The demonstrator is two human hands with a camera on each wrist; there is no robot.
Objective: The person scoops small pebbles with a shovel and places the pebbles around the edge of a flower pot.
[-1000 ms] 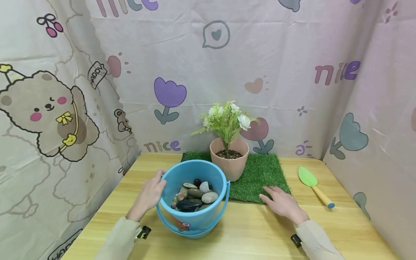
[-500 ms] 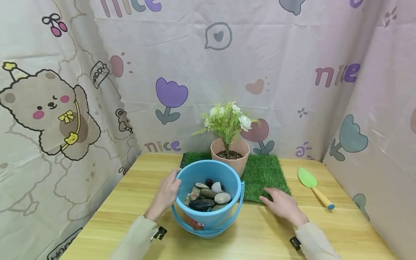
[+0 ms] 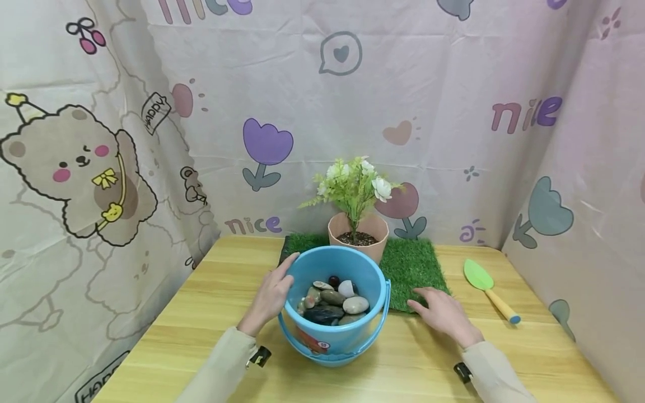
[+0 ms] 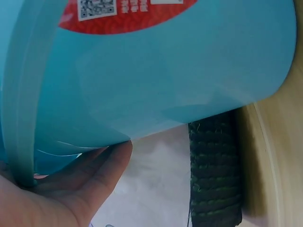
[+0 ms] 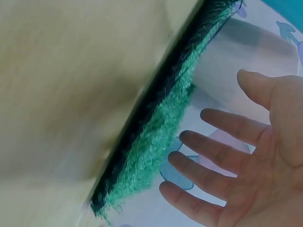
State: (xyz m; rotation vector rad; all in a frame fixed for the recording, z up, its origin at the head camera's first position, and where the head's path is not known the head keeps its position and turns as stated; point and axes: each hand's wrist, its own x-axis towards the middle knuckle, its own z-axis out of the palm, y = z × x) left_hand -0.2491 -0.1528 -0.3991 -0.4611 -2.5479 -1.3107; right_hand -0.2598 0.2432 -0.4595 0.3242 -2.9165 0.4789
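A blue bucket stands at the front middle, its handle folded down against the near side. Smooth stones, mostly grey and brown with a white and a dark red one, lie inside. My left hand rests on the bucket's left side just below the rim. In the left wrist view, straight fingers press against the bucket wall, next to the handle. My right hand has its fingers spread at the front right corner of the green turf mat and holds nothing, as the right wrist view shows.
A pink pot with a white-flowered plant stands on the mat behind the bucket. At the right of the wooden table lies a green trowel with a yellow handle. Printed cloth encloses the back and sides.
The bucket of stones has moved to the right, with my left hand moving along at its side; it now overlaps more of the pot. My right hand has stayed nearly in place.
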